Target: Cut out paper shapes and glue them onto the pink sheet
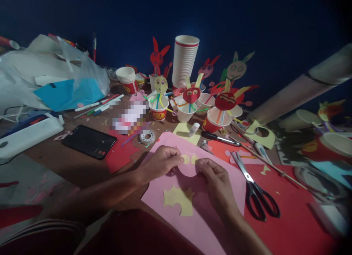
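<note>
Left hand (165, 161): grip squeezed together on the left edge of the round pink paper (188, 171)
Right hand (216, 176): grip pinched on its right edge
Yellow circles (186, 159): two, side by side on the round pink paper
Round pink paper: above the big pink sheet (203, 223)
Scissors (253, 187): right of the right hand

Dim light, dark corners, stretched and blurry edges
</note>
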A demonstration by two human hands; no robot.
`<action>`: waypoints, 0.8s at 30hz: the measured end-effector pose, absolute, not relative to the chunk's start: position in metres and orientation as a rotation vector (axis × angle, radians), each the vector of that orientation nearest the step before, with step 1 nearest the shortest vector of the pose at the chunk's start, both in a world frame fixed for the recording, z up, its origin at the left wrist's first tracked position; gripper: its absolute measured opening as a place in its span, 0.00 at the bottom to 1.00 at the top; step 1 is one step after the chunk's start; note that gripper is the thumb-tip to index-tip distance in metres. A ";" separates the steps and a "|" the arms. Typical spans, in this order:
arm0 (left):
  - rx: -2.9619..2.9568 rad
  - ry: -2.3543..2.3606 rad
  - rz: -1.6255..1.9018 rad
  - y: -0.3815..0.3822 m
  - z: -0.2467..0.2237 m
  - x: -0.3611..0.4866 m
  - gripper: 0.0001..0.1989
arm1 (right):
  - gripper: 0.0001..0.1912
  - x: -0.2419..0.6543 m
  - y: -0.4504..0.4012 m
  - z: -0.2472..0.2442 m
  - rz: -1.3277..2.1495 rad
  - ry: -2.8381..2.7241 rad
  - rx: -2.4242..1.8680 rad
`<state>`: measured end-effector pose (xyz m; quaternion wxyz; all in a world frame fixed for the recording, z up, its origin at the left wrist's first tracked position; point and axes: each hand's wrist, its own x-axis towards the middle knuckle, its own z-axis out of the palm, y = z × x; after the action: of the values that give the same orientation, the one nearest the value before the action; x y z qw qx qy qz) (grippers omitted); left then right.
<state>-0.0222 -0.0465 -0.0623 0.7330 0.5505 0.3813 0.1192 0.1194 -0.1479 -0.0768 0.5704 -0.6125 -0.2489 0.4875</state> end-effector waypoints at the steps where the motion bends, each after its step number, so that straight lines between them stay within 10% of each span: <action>1: 1.199 0.836 0.272 -0.047 -0.062 -0.022 0.14 | 0.14 0.119 -0.148 -0.076 1.145 -0.587 -1.447; 24: 1.373 0.948 0.351 -0.059 -0.054 -0.016 0.11 | 0.18 0.110 -0.152 -0.077 1.099 -0.707 -1.494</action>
<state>-0.0161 -0.0590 -0.0543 0.6580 0.6064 0.4186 0.1551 0.1096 -0.1516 -0.0771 0.5468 -0.6303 -0.2981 0.4636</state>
